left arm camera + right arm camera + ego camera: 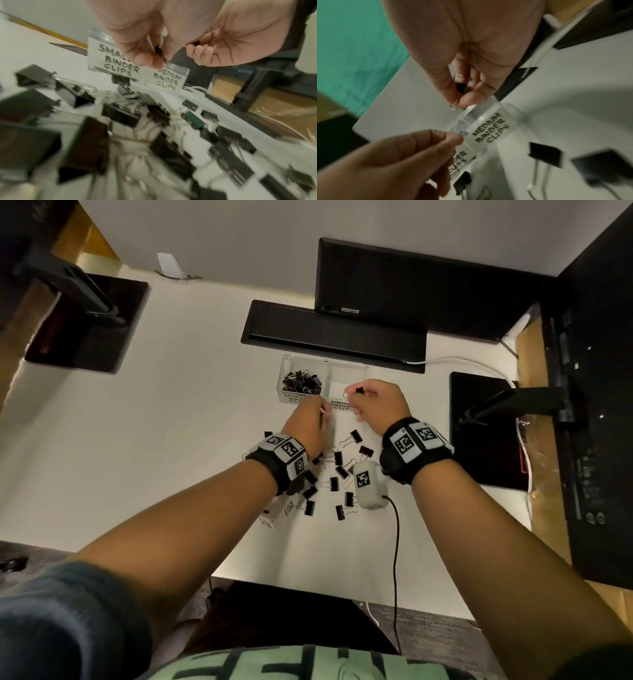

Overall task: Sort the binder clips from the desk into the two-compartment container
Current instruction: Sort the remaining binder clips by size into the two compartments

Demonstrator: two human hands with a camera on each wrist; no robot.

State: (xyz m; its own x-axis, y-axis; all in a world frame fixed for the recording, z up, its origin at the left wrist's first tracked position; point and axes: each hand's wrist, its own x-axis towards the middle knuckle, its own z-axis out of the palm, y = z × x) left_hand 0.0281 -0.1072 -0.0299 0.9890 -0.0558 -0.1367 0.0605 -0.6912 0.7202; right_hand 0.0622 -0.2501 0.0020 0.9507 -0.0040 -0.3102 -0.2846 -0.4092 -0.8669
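Both hands are up at the clear two-compartment container (308, 364), side by side and nearly touching. The right hand (375, 402) has thumb and forefinger pinched together on a black binder clip (359, 390). Its wire loop pokes out past the fingertips, just above the near wall of the compartment labelled for medium clips. In the right wrist view that same clip (460, 86) shows only as a dark sliver between thumb and fingers, most of it buried in the grip.

The left hand (310, 422) sits just in front of the container, fingers drawn together on something thin. In the head view it reads as a pale line at the fingertips, and in the left wrist view as a dark narrow shape (160, 53) between thumb and finger. It looks like a clip, but it is too blurred to say which size.

Beyond the left hand's fingertips, the left compartment holds a heap of small black clips (301, 383). The compartment beyond the right hand looks bare from above, though the hand covers its near part. The hands cut across the front labels in the head view; the left wrist view gives them clearly, "small" with its last letters hidden by a finger.

Behind both wrists, back toward the person, loose binder clips (337, 474) lie scattered on the white desk (137, 457). Several are tucked under the left wristband and cannot be counted. In the left wrist view they smear into dark blurs.
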